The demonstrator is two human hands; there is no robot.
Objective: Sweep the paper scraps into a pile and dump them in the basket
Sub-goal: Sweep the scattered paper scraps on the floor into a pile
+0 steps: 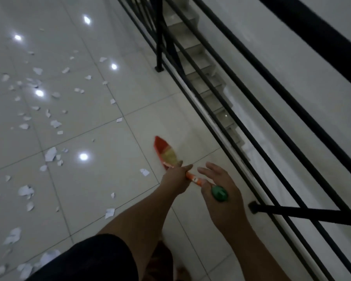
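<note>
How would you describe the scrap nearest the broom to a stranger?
Find the black railing on the right, then the orange broom beside it. Just left of the left hand gripping it lies one white scrap, alone, nearer the broom than any other.

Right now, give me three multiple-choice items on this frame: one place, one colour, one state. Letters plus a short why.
1. Where do most paper scraps lie relative to the broom head?
A) to its left
B) on the stairs
C) piled under it

2. What colour is the cap on the end of the broom handle?
A) blue
B) green
C) black

3. What is the left hand doing?
A) hanging free
B) holding a scrap
C) gripping the broom handle

Answers:
1 A: the scraps are spread over the tiles left of the head.
2 B: the cap shows green.
3 C: its fingers curl round the orange handle.
</note>
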